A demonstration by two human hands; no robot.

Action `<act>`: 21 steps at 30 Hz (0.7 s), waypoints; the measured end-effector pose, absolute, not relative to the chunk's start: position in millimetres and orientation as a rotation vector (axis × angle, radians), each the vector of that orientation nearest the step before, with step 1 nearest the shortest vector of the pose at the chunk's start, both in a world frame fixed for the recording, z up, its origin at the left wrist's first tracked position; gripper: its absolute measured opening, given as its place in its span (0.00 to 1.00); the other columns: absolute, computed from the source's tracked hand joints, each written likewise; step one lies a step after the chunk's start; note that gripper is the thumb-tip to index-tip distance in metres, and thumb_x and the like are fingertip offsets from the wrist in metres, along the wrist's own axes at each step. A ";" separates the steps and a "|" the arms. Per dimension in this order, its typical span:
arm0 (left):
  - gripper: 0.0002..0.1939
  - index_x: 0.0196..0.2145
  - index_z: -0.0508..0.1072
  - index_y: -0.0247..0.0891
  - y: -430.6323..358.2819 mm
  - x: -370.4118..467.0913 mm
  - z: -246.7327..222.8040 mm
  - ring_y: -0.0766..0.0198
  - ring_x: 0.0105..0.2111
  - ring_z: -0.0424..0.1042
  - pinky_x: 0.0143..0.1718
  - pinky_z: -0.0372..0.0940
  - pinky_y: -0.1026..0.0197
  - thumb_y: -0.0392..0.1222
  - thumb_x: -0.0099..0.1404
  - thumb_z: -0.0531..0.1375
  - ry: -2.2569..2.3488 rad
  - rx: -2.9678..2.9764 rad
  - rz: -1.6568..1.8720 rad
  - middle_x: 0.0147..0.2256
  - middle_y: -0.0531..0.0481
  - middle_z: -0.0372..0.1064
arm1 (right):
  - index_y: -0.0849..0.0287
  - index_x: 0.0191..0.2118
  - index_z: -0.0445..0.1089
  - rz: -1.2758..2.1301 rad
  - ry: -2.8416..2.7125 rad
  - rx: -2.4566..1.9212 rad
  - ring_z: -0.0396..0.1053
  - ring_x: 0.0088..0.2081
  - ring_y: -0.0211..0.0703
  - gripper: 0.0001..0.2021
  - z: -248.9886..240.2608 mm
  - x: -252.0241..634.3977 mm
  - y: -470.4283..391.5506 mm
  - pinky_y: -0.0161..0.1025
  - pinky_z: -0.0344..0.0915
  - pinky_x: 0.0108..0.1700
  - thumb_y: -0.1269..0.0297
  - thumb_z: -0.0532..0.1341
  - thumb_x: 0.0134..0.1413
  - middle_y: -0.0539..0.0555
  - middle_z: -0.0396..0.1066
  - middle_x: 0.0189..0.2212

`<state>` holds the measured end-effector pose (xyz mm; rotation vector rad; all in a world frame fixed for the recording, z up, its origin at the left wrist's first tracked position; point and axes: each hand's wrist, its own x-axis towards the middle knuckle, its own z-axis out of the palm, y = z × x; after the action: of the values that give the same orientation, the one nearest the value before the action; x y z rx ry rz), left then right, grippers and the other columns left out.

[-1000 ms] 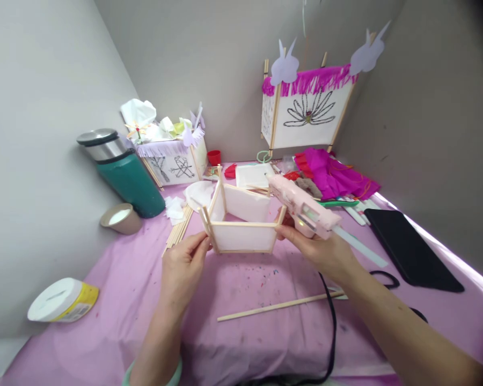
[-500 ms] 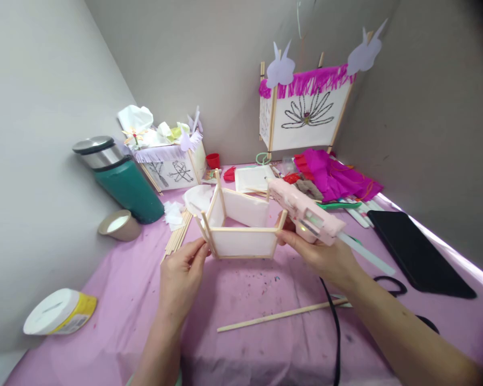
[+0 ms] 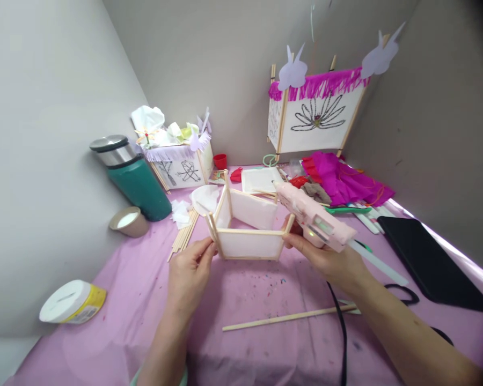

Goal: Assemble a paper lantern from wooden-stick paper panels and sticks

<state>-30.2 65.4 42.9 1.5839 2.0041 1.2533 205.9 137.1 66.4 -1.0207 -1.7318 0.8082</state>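
A small box-shaped frame of wooden sticks with white paper panels [image 3: 249, 244] is held upright at the middle of the table. My left hand [image 3: 191, 271] pinches its near left corner between thumb and fingers. At the near right corner, the thumb of my right hand [image 3: 330, 262] presses against the post. That same hand grips a pink hot glue gun [image 3: 316, 217], its nozzle pointing up and left above the frame's right side. A translucent glue stick [image 3: 378, 262] juts from the gun's rear. Part of my right hand's fingers is hidden behind the gun and frame.
A loose wooden stick [image 3: 282, 320], a black cord [image 3: 343, 338] and scissors [image 3: 402, 293] lie in front. To the left are a bundle of sticks [image 3: 184, 236], a teal bottle [image 3: 139, 185], a cup [image 3: 129, 224] and a tub [image 3: 73, 303]. A black tablet-like slab [image 3: 434, 262] lies right.
The whole scene sits slightly farther right in view, as the camera has turned a little left. Both hands keep their hold on the frame, and the glue gun stays in my right hand.
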 end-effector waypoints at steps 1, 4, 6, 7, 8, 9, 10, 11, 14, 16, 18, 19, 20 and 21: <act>0.11 0.39 0.78 0.44 65.2 -30.3 43.0 0.62 0.35 0.76 0.38 0.68 0.63 0.44 0.63 0.56 2.004 1.578 1.254 0.35 0.54 0.78 | 0.54 0.37 0.70 0.807 -1.719 -1.019 0.72 0.37 0.48 0.09 65.5 206.2 137.3 0.42 0.69 0.41 0.59 0.64 0.49 0.51 0.74 0.34; 0.11 0.39 0.78 0.44 65.4 -30.3 43.8 0.63 0.35 0.76 0.38 0.67 0.63 0.44 0.63 0.56 2.009 1.586 1.244 0.35 0.54 0.78 | 0.55 0.39 0.70 0.843 -1.699 -1.022 0.72 0.37 0.47 0.10 64.1 205.2 137.1 0.42 0.69 0.42 0.59 0.64 0.49 0.51 0.75 0.35; 0.11 0.39 0.78 0.44 66.0 -30.3 44.2 0.63 0.36 0.76 0.38 0.67 0.63 0.44 0.63 0.56 2.011 1.609 1.229 0.36 0.54 0.77 | 0.55 0.38 0.71 0.844 -1.676 -1.038 0.73 0.38 0.47 0.10 64.5 203.5 136.5 0.42 0.69 0.42 0.59 0.64 0.48 0.52 0.75 0.35; 0.11 0.39 0.77 0.44 66.3 -30.5 44.3 0.63 0.36 0.75 0.38 0.67 0.63 0.43 0.64 0.55 2.013 1.623 1.223 0.36 0.54 0.77 | 0.56 0.38 0.71 0.832 -1.658 -1.052 0.73 0.38 0.48 0.11 65.0 202.6 136.2 0.42 0.69 0.43 0.59 0.64 0.48 0.52 0.75 0.36; 0.11 0.39 0.77 0.44 66.5 -30.8 44.4 0.62 0.36 0.75 0.38 0.67 0.63 0.43 0.64 0.55 2.015 1.638 1.213 0.36 0.54 0.77 | 0.56 0.38 0.71 0.813 -1.642 -1.065 0.73 0.39 0.49 0.12 65.6 201.8 135.9 0.43 0.70 0.43 0.59 0.65 0.47 0.52 0.75 0.36; 0.11 0.39 0.77 0.44 66.6 -31.2 44.7 0.62 0.35 0.75 0.37 0.67 0.63 0.43 0.64 0.55 2.017 1.656 1.201 0.36 0.54 0.77 | 0.57 0.38 0.71 0.792 -1.631 -1.079 0.73 0.39 0.49 0.12 66.2 201.1 135.6 0.43 0.70 0.42 0.59 0.65 0.46 0.52 0.76 0.36; 0.12 0.39 0.77 0.44 66.5 -31.5 45.2 0.62 0.35 0.75 0.37 0.67 0.62 0.44 0.64 0.55 2.018 1.674 1.186 0.36 0.53 0.77 | 0.57 0.37 0.72 0.773 -1.626 -1.093 0.73 0.38 0.50 0.11 66.8 200.5 135.5 0.43 0.70 0.42 0.59 0.65 0.45 0.52 0.76 0.34; 0.12 0.39 0.77 0.44 66.2 -31.7 46.2 0.62 0.35 0.75 0.37 0.67 0.62 0.44 0.64 0.55 2.020 1.687 1.172 0.35 0.53 0.77 | 0.57 0.35 0.72 0.757 -1.621 -1.106 0.73 0.38 0.50 0.11 67.3 200.0 135.5 0.43 0.70 0.40 0.59 0.65 0.45 0.52 0.76 0.33; 0.13 0.43 0.76 0.45 64.4 -30.9 53.0 0.63 0.34 0.75 0.37 0.67 0.62 0.44 0.64 0.55 2.000 1.667 1.190 0.36 0.53 0.77 | 0.58 0.33 0.72 0.756 -1.597 -1.136 0.74 0.35 0.50 0.10 68.3 199.1 136.1 0.42 0.71 0.37 0.59 0.66 0.44 0.53 0.75 0.31; 0.14 0.46 0.74 0.45 63.5 -29.2 60.3 0.64 0.34 0.75 0.36 0.68 0.63 0.45 0.64 0.56 1.971 1.628 1.268 0.38 0.53 0.76 | 0.58 0.32 0.72 0.790 -1.587 -1.114 0.73 0.35 0.49 0.09 68.5 198.5 137.0 0.43 0.72 0.37 0.59 0.65 0.44 0.53 0.75 0.30; 0.16 0.47 0.73 0.44 64.0 -27.3 68.2 0.64 0.34 0.75 0.36 0.68 0.64 0.46 0.63 0.57 1.968 1.620 1.370 0.40 0.52 0.76 | 0.58 0.32 0.72 0.824 -1.580 -1.083 0.73 0.34 0.49 0.09 68.6 197.8 137.8 0.43 0.72 0.37 0.59 0.65 0.45 0.53 0.74 0.30; 0.16 0.47 0.73 0.43 64.9 -26.5 71.7 0.65 0.34 0.74 0.35 0.68 0.64 0.46 0.62 0.58 1.979 1.633 1.418 0.41 0.51 0.75 | 0.58 0.32 0.72 0.834 -1.571 -1.072 0.73 0.34 0.48 0.09 68.5 197.4 138.2 0.43 0.73 0.37 0.59 0.65 0.45 0.53 0.74 0.30; 0.16 0.47 0.74 0.43 66.1 -25.9 74.6 0.65 0.35 0.74 0.35 0.68 0.65 0.46 0.62 0.58 1.989 1.658 1.467 0.42 0.51 0.75 | 0.58 0.32 0.72 0.846 -1.563 -1.061 0.73 0.35 0.48 0.09 68.4 197.0 138.4 0.43 0.73 0.37 0.59 0.65 0.45 0.53 0.74 0.30; 0.15 0.46 0.74 0.42 67.5 -25.5 76.9 0.64 0.36 0.74 0.36 0.68 0.65 0.45 0.62 0.59 1.987 1.691 1.512 0.42 0.50 0.75 | 0.58 0.32 0.72 0.859 -1.554 -1.052 0.73 0.35 0.48 0.09 68.3 196.8 138.5 0.43 0.73 0.37 0.59 0.65 0.45 0.54 0.74 0.30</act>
<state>-25.5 67.5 76.9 1.6913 1.9874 1.5125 196.8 138.5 68.3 -1.0515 -1.5543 0.8589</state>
